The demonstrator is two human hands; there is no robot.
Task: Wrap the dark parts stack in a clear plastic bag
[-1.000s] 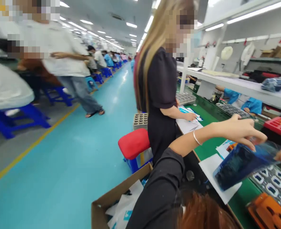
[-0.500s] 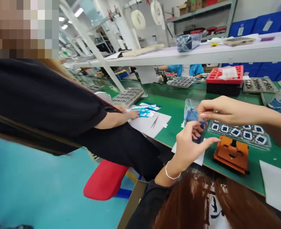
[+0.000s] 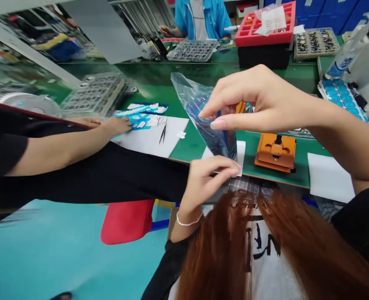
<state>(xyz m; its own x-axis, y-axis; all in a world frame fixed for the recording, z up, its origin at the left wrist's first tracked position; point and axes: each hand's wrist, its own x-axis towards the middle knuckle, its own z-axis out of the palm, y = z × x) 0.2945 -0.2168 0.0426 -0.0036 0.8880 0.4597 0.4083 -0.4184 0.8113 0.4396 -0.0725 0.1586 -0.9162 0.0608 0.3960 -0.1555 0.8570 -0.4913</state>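
Note:
A clear plastic bag (image 3: 192,98) with dark blue contents stands tilted in front of me. My right hand (image 3: 249,100) is at its upper right side, with thumb and forefinger closed on the bag. Low down, my left hand (image 3: 206,179) has its fingers pressed together at the bag's bottom corner; what they pinch is hidden. Under the bag lies a white sheet (image 3: 241,154). To the right, an orange leather-like case (image 3: 275,151) with a black strap rests on the green table.
At left, a co-worker's arm (image 3: 62,148) reaches to blue-and-white sheets (image 3: 143,118) near black tweezers (image 3: 162,134). Farther back are a red tray (image 3: 265,31), a bottle (image 3: 343,56) and a person in blue (image 3: 199,21). A red stool (image 3: 126,223) stands below.
The view has tilted down and moved closer. My hands have moved apart, the left to the bag's bottom, the right near its upper part. The bag now appears longer and more visible.

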